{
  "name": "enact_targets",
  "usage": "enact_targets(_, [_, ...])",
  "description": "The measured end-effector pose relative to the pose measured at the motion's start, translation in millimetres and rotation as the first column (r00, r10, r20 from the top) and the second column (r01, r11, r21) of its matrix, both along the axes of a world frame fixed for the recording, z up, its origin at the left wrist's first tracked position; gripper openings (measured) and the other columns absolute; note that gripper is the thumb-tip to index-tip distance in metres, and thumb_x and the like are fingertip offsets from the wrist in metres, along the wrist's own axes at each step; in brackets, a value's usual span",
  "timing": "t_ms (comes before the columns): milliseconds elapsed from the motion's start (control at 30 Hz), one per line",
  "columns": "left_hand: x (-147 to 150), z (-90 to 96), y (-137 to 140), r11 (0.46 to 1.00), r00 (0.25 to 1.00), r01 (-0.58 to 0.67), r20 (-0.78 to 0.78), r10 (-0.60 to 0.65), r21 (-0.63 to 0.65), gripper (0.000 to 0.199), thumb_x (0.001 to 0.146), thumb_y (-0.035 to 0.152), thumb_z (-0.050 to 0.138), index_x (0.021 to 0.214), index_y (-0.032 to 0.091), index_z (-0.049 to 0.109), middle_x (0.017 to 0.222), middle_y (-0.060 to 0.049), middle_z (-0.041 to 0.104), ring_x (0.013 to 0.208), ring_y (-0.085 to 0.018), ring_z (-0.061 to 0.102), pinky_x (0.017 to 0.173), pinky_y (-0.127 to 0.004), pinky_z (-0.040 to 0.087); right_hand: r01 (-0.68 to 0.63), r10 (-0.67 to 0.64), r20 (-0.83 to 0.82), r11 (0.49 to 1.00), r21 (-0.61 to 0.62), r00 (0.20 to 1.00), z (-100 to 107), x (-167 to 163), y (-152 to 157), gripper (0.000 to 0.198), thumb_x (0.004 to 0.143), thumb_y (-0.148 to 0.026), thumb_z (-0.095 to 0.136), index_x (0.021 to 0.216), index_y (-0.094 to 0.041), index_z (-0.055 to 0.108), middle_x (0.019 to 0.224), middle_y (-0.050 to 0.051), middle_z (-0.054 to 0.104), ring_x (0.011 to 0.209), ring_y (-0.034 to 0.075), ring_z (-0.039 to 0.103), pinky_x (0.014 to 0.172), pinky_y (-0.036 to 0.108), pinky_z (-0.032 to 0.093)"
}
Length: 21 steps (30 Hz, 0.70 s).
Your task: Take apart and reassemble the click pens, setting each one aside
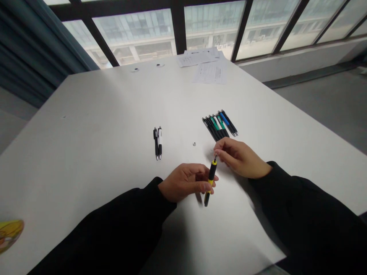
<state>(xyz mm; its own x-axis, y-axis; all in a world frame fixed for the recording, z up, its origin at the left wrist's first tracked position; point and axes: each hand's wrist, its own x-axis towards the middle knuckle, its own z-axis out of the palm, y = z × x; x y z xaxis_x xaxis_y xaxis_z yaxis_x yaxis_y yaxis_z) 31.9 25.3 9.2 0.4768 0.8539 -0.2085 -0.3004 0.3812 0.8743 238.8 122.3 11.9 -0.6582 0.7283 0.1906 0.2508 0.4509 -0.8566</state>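
Note:
My left hand [187,181] is closed around the middle of a slim yellow-and-black tool [211,173], which looks like a small screwdriver. The tool slants, with its thin metal end upward and its black butt toward me. At the upper end, my right hand [236,156] pinches the thin metal tip between thumb and fingers. Whether the tip is a separate piece, I cannot tell. Just beyond my right hand lies a row of several click pens [216,128], in black, green, white and blue. A small white-and-dark piece [194,144] lies on the table between my hands and the pens.
Two pens, a black one [156,143] and a white one [160,142], lie side by side left of centre on the white table [114,114]. Printed papers [210,72] and two small round items [135,70] lie far back. A yellow object [10,233] sits at the left edge.

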Motion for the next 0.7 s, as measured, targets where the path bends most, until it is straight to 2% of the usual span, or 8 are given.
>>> enact_targets(33, [-0.3,-0.8,-0.4,1.0,1.0,0.016,-0.017,-0.017,-0.014,0.031,0.072,0.031,0.085,0.094,0.012,0.073,0.078,-0.006,0.07,0.073,-0.016,0.067,0.066,-0.028,0.052,-0.013,-0.003,-0.109,0.99,-0.141,0.994,1.4,2.8,0.2,0.009,0.094,-0.026,0.061,0.095,-0.017,0.062,0.071,0.0,0.058,0.055,0.011,0.05,0.051,0.025,0.042])
enact_targets(100, [-0.9,-2.7,-1.0,0.998,0.998,0.05,-0.041,-0.051,-0.03,0.032,0.074,0.032,0.083,0.097,0.012,0.074,0.08,-0.007,0.071,0.074,-0.016,0.068,0.067,-0.028,0.053,-0.087,-0.03,-0.313,0.932,-0.353,0.949,3.8,7.7,0.4,0.013,0.089,-0.028,0.069,0.094,-0.017,0.064,0.065,-0.003,0.056,0.05,0.009,0.048,0.045,0.023,0.038])
enact_targets(200, [-1.5,-5.2,-1.0,0.996,0.994,0.085,-0.067,-0.087,-0.033,0.032,0.076,0.033,0.082,0.099,0.012,0.074,0.083,-0.007,0.07,0.074,-0.016,0.067,0.068,-0.028,0.053,-0.223,-0.066,-0.505,0.843,-0.489,0.861,6.2,11.4,0.0,0.013,0.082,-0.024,0.077,0.09,-0.016,0.07,0.064,-0.001,0.056,0.052,0.009,0.049,0.044,0.022,0.036])
enact_targets(267, [-1.7,-5.9,-0.6,0.995,0.992,0.097,-0.083,-0.099,-0.026,0.033,0.077,0.035,0.081,0.1,0.012,0.074,0.081,-0.007,0.069,0.073,-0.015,0.066,0.065,-0.026,0.052,-0.299,-0.055,-0.557,0.798,-0.523,0.828,6.7,11.6,-0.7,0.011,0.083,-0.022,0.076,0.091,-0.015,0.073,0.065,0.0,0.057,0.052,0.009,0.049,0.045,0.022,0.035])
enact_targets(333, [-1.7,-5.8,-0.2,0.994,0.989,0.107,-0.1,-0.108,-0.023,0.035,0.077,0.037,0.081,0.1,0.011,0.073,0.079,-0.006,0.068,0.071,-0.015,0.065,0.062,-0.025,0.05,-0.344,-0.03,-0.578,0.777,-0.526,0.816,6.5,10.6,-1.2,0.01,0.084,-0.022,0.075,0.091,-0.014,0.074,0.064,0.0,0.058,0.05,0.008,0.049,0.046,0.022,0.036])
enact_targets(700, [-1.7,-3.8,0.6,0.993,0.989,0.111,-0.093,-0.113,-0.031,0.034,0.075,0.035,0.083,0.096,0.011,0.073,0.076,-0.006,0.068,0.069,-0.014,0.064,0.061,-0.024,0.049,-0.35,-0.049,-0.604,0.776,-0.524,0.795,10.2,9.0,-1.9,0.011,0.082,-0.024,0.078,0.087,-0.015,0.074,0.062,-0.001,0.058,0.048,0.007,0.048,0.046,0.022,0.038])
